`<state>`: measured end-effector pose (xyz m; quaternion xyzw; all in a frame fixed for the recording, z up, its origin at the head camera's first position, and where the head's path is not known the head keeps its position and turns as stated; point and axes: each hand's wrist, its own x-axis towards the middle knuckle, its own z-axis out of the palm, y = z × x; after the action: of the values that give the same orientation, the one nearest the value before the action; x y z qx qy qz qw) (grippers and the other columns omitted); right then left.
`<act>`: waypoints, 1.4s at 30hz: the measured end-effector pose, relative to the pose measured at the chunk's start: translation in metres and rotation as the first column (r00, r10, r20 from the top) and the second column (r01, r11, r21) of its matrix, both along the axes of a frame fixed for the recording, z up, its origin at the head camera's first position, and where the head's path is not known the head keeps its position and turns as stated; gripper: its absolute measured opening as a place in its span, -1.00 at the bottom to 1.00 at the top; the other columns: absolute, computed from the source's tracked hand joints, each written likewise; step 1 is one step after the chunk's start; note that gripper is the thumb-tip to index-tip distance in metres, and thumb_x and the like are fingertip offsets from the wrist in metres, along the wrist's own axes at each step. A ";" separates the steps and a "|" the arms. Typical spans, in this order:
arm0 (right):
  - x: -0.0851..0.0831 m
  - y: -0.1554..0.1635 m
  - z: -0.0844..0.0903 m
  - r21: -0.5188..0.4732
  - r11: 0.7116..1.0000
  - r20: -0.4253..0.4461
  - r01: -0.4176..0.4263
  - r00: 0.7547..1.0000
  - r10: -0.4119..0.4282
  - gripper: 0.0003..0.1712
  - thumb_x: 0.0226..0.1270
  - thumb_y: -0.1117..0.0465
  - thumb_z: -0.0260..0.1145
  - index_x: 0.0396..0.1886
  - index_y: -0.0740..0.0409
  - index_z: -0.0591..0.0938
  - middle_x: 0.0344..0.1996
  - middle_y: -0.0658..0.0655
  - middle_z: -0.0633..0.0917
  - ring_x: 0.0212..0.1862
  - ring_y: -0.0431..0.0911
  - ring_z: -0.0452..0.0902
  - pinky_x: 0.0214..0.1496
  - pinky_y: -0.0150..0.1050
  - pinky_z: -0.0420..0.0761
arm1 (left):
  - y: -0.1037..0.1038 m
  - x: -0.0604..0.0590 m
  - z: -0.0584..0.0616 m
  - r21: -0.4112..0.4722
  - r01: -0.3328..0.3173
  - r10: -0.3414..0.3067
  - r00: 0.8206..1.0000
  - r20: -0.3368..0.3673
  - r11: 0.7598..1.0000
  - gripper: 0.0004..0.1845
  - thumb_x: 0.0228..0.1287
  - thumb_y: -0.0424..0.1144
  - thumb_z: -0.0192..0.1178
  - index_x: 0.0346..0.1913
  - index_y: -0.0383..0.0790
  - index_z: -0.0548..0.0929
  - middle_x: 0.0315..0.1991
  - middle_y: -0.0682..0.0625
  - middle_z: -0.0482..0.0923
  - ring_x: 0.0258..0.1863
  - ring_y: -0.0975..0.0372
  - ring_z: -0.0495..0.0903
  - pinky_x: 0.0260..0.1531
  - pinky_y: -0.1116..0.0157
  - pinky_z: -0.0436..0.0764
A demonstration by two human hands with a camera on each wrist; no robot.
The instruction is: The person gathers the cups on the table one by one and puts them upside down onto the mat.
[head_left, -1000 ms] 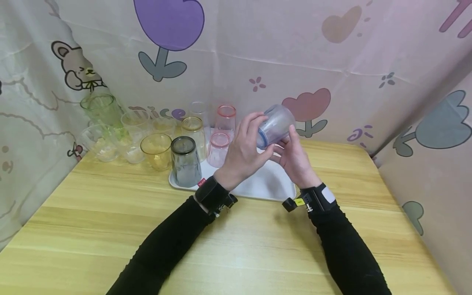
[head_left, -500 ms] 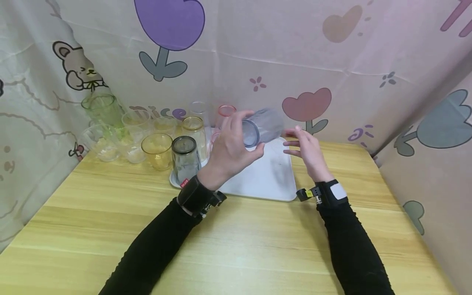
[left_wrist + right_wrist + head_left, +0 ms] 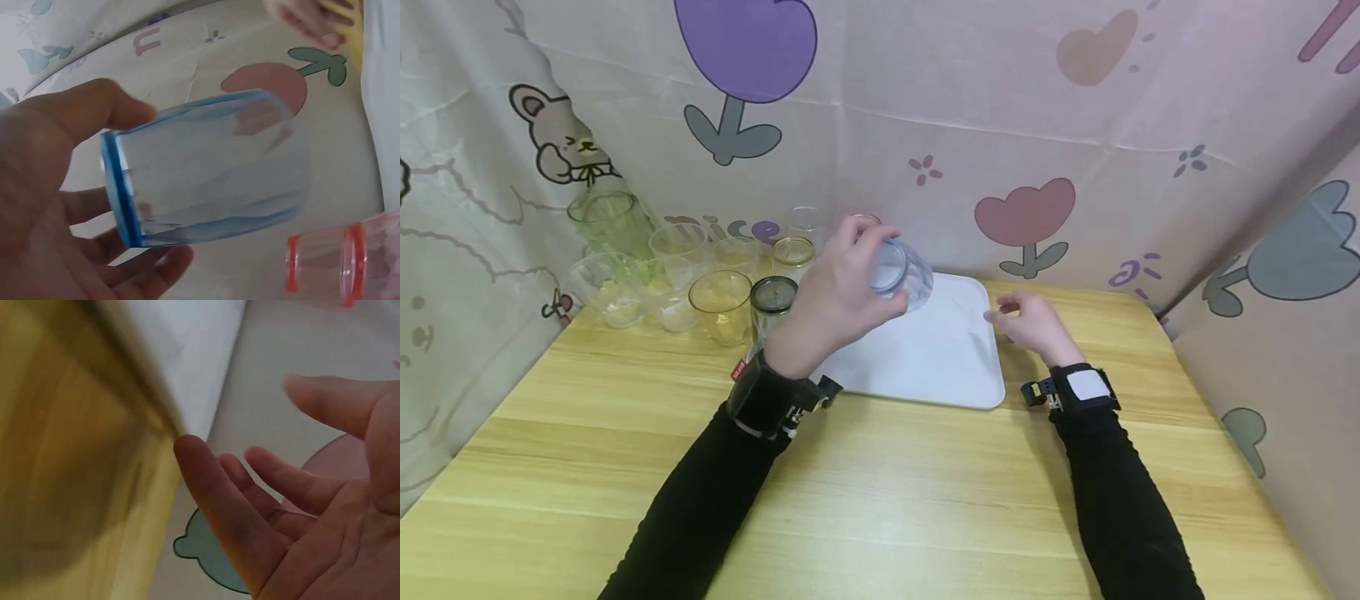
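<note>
A blue-tinted clear glass (image 3: 919, 279) is tilted over the white tray (image 3: 925, 358). My left hand (image 3: 831, 296) grips it around the end with the thick blue rim; in the left wrist view, thumb and fingers lie on opposite sides of the glass (image 3: 212, 172). Just off the tray's right edge is my right hand (image 3: 1036, 323), with nothing in it. The right wrist view has that hand's fingers (image 3: 219, 500) loosely bent, one fingertip right at the tray's edge. Two pink-red-rimmed glasses (image 3: 320, 262) stand beside the held glass, mostly hidden by my left hand in the head view.
A smoky grey glass (image 3: 772, 296) and a gold-rimmed glass (image 3: 793, 252) stand at the tray's left end. Further left are an amber cup (image 3: 721, 310), several clear cups (image 3: 610, 292) and a tall green glass (image 3: 612, 221). A patterned curtain (image 3: 880, 108) hangs behind the table.
The left hand has carried the blue-tinted glass left and lower toward the tray. My right hand has let go of it and moved right and down to the tray's right edge.
</note>
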<state>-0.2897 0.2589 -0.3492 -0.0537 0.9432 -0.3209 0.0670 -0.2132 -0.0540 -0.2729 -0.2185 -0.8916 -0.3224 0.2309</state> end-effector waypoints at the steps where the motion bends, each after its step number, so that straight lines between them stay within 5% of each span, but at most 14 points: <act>1: -0.001 0.001 -0.002 0.024 1.000 0.003 -0.007 1.000 0.007 -0.29 0.53 0.01 0.25 0.44 0.43 0.41 0.27 0.44 0.55 -0.03 0.21 0.74 0.13 0.07 0.66 | -0.002 0.000 0.001 -0.009 0.000 0.000 1.000 0.021 1.000 -0.28 0.06 -0.17 0.51 0.33 -0.21 0.55 0.32 -0.17 0.40 0.15 -0.03 0.54 -0.04 0.06 0.69; 8: -0.005 0.002 -0.014 0.129 0.992 -0.030 -0.013 0.999 0.017 -0.36 0.39 0.18 0.38 0.32 0.51 0.50 0.06 0.46 0.67 0.02 0.23 0.64 0.18 0.12 0.61 | -0.008 0.001 0.005 -0.062 0.016 -0.008 0.991 0.132 0.998 -0.25 0.10 -0.16 0.49 0.40 -0.19 0.51 0.40 -0.12 0.43 0.17 -0.01 0.55 -0.05 0.06 0.68; 17: -0.008 -0.001 -0.022 0.117 0.993 0.017 -0.026 1.000 0.024 -0.42 0.33 0.32 0.39 0.27 0.55 0.52 0.01 0.47 0.71 -0.25 0.06 0.77 -0.02 -0.04 0.74 | -0.011 0.001 0.007 -0.223 0.048 0.013 0.965 0.263 0.974 -0.28 0.11 -0.09 0.47 0.35 -0.14 0.50 0.22 -0.02 0.55 0.05 0.09 0.56 -0.02 0.07 0.60; 26: -0.008 -0.005 -0.023 0.121 0.993 0.067 -0.011 0.998 0.003 -0.41 0.36 0.37 0.36 0.32 0.56 0.47 0.01 0.45 0.68 -0.32 0.00 0.75 -0.14 -0.14 0.72 | -0.011 -0.002 0.001 -0.386 0.127 0.033 0.923 0.382 0.914 -0.31 0.08 -0.14 0.49 0.30 -0.23 0.54 0.19 -0.07 0.55 0.09 0.09 0.54 0.05 0.08 0.63; 34: -0.008 -0.007 -0.024 0.145 0.989 0.055 -0.012 0.998 0.004 -0.43 0.36 0.37 0.35 0.32 0.53 0.48 0.00 0.44 0.68 -0.33 -0.01 0.75 -0.12 -0.13 0.72 | -0.011 -0.005 -0.005 -0.387 0.157 0.055 0.874 0.483 0.909 -0.39 -0.01 -0.23 0.52 0.13 -0.24 0.53 -0.05 -0.04 0.51 -0.13 0.10 0.54 -0.30 0.16 0.63; 42: -0.008 -0.007 -0.024 0.149 0.989 0.064 -0.008 0.998 -0.002 -0.41 0.36 0.37 0.35 0.33 0.52 0.47 -0.01 0.43 0.68 -0.34 -0.01 0.74 -0.14 -0.17 0.72 | -0.012 -0.007 -0.011 -0.412 0.163 0.101 0.830 0.548 0.896 -0.46 0.01 -0.23 0.54 0.01 -0.20 0.47 -0.08 -0.07 0.43 -0.25 0.05 0.58 -0.40 0.20 0.64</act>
<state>-0.2972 0.2521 -0.3730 -0.0396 0.9619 -0.2508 0.1014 -0.2203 -0.0656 -0.2835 -0.1764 -0.9653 -0.1647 -0.0998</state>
